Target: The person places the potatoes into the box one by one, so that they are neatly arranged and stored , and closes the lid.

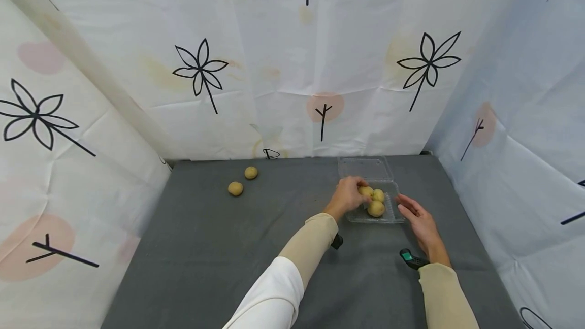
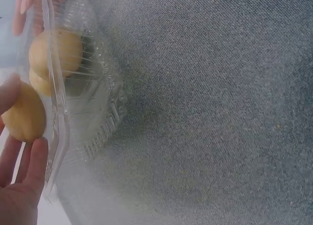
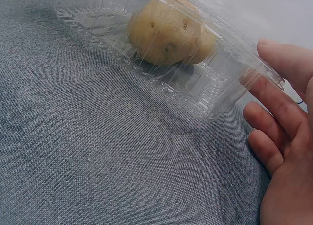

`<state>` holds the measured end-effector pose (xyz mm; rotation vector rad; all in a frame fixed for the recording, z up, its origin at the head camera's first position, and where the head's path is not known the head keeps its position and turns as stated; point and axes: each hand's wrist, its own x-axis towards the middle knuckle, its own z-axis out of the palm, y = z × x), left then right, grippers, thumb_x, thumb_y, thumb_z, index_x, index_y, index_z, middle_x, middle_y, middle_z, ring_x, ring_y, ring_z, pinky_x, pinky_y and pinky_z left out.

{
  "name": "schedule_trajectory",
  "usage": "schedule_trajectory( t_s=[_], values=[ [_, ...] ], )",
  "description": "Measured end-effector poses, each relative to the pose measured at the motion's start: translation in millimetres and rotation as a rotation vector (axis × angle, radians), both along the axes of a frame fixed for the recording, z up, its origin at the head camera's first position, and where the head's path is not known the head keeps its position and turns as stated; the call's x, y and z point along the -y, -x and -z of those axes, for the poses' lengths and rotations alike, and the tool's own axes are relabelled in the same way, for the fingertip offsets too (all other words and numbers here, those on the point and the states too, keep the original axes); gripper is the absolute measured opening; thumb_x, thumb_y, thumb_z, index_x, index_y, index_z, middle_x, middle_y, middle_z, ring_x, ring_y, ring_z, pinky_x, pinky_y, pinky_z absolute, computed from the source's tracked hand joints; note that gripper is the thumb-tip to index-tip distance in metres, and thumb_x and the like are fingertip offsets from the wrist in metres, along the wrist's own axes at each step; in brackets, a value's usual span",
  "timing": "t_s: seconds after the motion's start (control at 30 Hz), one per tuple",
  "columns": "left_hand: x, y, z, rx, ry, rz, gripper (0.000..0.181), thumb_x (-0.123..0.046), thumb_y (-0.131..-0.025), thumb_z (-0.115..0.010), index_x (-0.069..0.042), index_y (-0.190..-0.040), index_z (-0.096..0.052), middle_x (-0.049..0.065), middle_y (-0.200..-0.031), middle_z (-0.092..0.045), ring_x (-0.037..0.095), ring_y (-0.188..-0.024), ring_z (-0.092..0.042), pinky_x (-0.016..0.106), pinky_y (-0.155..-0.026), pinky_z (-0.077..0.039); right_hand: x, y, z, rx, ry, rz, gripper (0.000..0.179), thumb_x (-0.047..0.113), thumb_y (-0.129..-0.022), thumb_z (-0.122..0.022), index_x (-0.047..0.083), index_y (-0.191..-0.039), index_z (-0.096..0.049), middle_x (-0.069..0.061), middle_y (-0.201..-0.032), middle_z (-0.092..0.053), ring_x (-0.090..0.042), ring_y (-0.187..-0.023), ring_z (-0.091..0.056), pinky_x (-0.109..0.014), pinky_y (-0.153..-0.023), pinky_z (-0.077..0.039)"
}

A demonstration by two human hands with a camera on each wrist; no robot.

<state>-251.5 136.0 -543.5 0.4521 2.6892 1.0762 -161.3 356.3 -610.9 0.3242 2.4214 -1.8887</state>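
A clear plastic clamshell container sits on the grey table with its lid folded back toward the wall. Two potatoes, a larger one and a smaller one, lie inside it. My left hand pinches another potato between thumb and fingertips at the container's left side, just over its rim. On the opposite side my right hand rests its fingers against the container's right edge, the thumb near the rim, holding no potato.
Two more potatoes, a nearer one and a farther one, lie on the left back part of the grey table. Printed white cloth walls stand behind the table and along both sides.
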Motion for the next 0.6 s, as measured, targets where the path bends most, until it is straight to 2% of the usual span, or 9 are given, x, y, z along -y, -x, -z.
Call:
schedule_trajectory(
  t_s=[0.17,0.43,0.6],
  values=[
    [1.3,0.9,0.4,0.012,-0.058,0.003,0.041,-0.026,-0.087,-0.083,-0.018,-0.126,-0.073,-0.001,-0.126,-0.072,0.016,-0.107,-0.068,0.028,-0.085,-0.058,-1.1,-0.7,0.0,-0.006,-0.016,-0.007,0.064,0.050,-0.104,-0.053,0.021,-0.159,-0.038,0.017,-0.151,-0.051,0.023,-0.114,-0.040,-0.059,-0.123,-0.027],
    [5.7,0.0,0.4,0.029,-0.043,-0.003,0.042,-0.026,-0.087,-0.083,-0.019,-0.128,-0.071,-0.001,-0.130,-0.069,0.014,-0.104,-0.065,0.029,-0.082,-0.057,-1.0,-1.1,-0.3,-0.007,-0.002,-0.007,0.066,0.051,-0.103,-0.054,0.020,-0.159,-0.038,0.010,-0.156,-0.048,0.020,-0.118,-0.039,-0.060,-0.124,-0.025],
    [7.3,-0.5,-1.8,0.003,-0.032,0.001,0.042,-0.028,-0.088,-0.082,-0.020,-0.128,-0.071,0.002,-0.130,-0.066,0.016,-0.106,-0.063,0.030,-0.083,-0.056,-0.9,-2.0,-1.7,0.001,-0.010,-0.016,0.069,0.054,-0.102,-0.053,0.021,-0.160,-0.036,0.011,-0.157,-0.047,0.018,-0.122,-0.039,-0.057,-0.124,-0.027]
  ],
)
